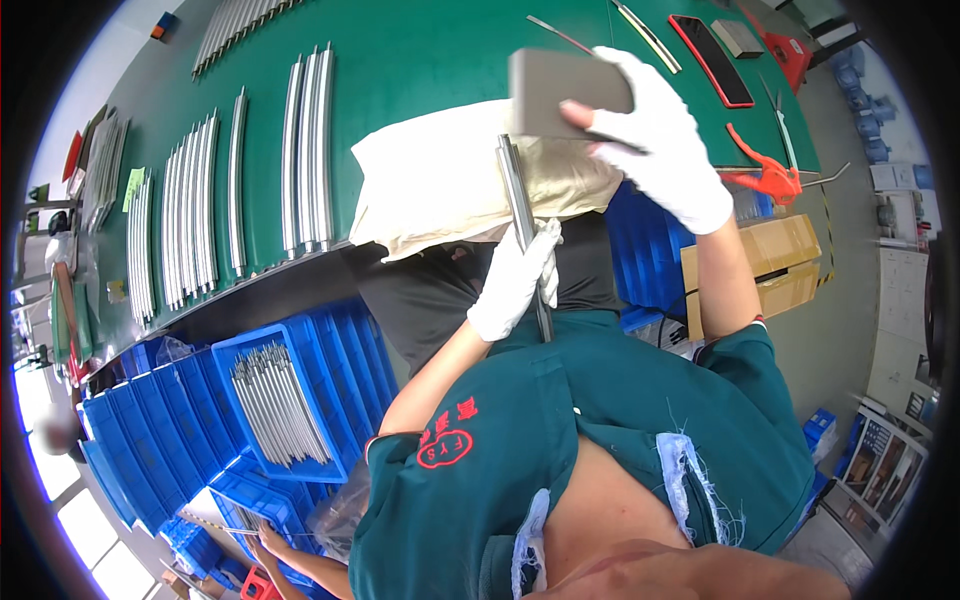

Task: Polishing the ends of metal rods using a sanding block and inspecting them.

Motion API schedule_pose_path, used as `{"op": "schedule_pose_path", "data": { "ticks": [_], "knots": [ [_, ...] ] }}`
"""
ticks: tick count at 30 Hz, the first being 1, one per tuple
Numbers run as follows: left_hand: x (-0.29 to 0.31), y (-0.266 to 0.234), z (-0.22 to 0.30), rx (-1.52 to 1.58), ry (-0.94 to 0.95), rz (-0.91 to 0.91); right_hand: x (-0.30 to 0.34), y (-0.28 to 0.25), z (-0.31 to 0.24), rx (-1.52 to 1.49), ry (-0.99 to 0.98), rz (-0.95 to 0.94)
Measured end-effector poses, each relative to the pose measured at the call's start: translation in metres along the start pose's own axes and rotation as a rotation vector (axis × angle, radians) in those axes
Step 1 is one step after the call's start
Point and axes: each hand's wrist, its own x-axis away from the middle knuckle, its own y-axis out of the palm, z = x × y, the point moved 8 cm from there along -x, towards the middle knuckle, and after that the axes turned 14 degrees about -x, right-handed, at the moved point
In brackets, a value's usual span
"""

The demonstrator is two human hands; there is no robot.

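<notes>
My left hand (515,278), in a white glove with bare fingertips, is wrapped round a grey metal rod (516,185). The rod slants from the table edge down toward my belly, its stepped far end over a cream cloth bundle (430,170). Above that end, my right hand (660,140), also gloved, grips a flat dark-grey rectangular block (560,95) between thumb and fingers. The block is blurred and looks apart from the rod. Its underside is hidden.
Rows of metal rods (308,150) lie on the green table (430,60). At right are a red-edged phone (712,62), a small block (737,38) and an orange air gun (768,178). Blue crates (345,400) and a cardboard box (780,250) stand below. Another person's hands (270,545) show lower left.
</notes>
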Motion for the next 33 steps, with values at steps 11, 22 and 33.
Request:
{"op": "schedule_pose_path", "data": {
  "ticks": [11, 22, 33],
  "knots": [
    [0.003, 0.001, 0.002, -0.055, -0.044, 0.092, -0.015, 0.013, 0.004, -0.022, -0.145, -0.119],
    [0.001, 0.001, -0.003, -0.097, -0.008, 0.097, 0.001, 0.002, 0.014, 0.13, -0.089, -0.111],
    [0.002, -0.004, -0.011, -0.224, 0.034, 0.109, -0.036, 0.025, -0.033, 0.047, -0.139, 0.045]
  ]
}}
